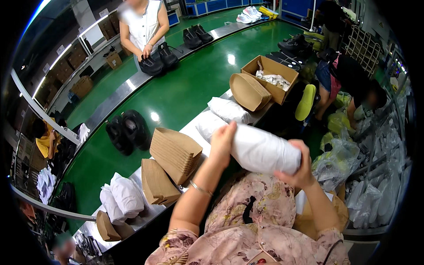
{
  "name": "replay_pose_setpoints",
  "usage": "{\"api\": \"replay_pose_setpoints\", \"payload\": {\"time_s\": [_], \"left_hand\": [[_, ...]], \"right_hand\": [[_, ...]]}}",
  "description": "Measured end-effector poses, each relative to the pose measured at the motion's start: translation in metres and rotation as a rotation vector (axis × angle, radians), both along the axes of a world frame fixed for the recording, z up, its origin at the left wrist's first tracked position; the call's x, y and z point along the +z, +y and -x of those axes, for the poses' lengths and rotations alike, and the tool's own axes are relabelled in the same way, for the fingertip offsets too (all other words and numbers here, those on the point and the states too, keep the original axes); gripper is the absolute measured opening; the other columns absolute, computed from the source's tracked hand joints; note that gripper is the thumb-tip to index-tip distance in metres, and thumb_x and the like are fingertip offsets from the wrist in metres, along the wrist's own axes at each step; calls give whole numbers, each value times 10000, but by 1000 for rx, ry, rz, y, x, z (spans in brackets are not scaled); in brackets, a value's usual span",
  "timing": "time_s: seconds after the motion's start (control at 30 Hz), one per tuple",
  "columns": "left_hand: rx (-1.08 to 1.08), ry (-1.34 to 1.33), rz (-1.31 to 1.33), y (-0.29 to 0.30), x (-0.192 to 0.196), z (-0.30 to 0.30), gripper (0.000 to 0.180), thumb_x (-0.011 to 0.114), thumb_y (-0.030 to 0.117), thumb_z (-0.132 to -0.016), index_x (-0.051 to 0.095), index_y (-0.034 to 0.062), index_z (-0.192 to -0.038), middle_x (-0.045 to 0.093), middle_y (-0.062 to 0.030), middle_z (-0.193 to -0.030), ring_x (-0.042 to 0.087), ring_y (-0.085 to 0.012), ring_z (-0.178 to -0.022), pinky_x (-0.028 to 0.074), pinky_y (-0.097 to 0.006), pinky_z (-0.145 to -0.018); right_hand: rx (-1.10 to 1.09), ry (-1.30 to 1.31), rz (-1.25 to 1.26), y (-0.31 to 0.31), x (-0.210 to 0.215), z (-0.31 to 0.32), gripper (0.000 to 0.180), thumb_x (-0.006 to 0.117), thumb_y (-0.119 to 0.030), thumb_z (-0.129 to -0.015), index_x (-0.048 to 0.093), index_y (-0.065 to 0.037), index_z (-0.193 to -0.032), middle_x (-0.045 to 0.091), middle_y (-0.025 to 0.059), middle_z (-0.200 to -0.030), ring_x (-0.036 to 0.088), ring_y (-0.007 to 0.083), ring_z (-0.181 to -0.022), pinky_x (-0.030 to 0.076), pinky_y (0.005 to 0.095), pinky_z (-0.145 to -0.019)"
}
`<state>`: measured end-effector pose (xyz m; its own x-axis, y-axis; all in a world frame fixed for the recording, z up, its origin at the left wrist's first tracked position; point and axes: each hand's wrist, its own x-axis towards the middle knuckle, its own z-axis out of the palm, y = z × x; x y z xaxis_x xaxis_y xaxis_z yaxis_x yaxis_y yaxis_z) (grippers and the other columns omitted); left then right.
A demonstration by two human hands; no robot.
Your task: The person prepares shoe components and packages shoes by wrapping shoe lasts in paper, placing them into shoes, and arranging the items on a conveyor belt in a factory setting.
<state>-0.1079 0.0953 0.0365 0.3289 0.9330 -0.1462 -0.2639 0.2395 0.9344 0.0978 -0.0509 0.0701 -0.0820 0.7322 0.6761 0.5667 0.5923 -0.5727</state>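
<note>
1. Pink floral top (260,240) of the wearer fills the bottom of the head view, nearest the lens.
2. White wrapped bundle (265,150) is held up in front of the body, between both hands, tilted down to the right.
3. Left hand (222,143) grips its left end; right hand (300,165) is curled around the right end, slightly blurred.
4. Behind it, a metal ledge (194,132). Two more white packets (229,110) lie there; the raised bundle and left hand partly block the view of them.
5. Farther along: brown cardboard stack (249,92), then an open carton (288,75) with crumpled paper (276,80) inside.
6. Left of the left forearm: fanned cardboard pieces (176,152), a lower stack (157,181), a pair of white bundles (127,193).
7. Black shoes (134,128) sit on the green surface (190,84) beyond.
8. Across it, a co-worker in white (143,24) handles a black shoe (151,65).
9. Right side crowded: bent-over person in black (353,75), clear plastic bags (335,163).
</note>
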Motion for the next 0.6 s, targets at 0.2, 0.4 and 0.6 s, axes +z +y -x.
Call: {"api": "replay_pose_setpoints", "payload": {"time_s": [0.2,0.4,0.6], "left_hand": [[-44,277,36,102,69,25,395,515,313,-920,582,-65,-1010,623,-159,-978,619,-224,-865,501,-351,-782],[-158,679,71,181,6,44,629,512,454,-888,482,-91,-1200,515,-208,-1222,513,-299,-1111,410,-412,-918],[-279,876,109,209,-35,43,691,422,551,-886,480,-51,-1221,505,-192,-1138,483,-307,-1026,399,-453,-858]], "right_hand": [[-148,617,98,94,-30,77,768,797,-208,-622,353,-14,-1217,517,148,-1072,504,210,-1000,416,334,-876],[-203,599,102,148,-94,107,800,802,-273,-648,326,11,-1226,484,180,-1119,494,254,-1028,415,349,-889],[-329,451,179,162,-126,116,823,802,-298,-653,312,19,-1234,487,198,-1114,498,278,-1031,410,360,-898]]}}
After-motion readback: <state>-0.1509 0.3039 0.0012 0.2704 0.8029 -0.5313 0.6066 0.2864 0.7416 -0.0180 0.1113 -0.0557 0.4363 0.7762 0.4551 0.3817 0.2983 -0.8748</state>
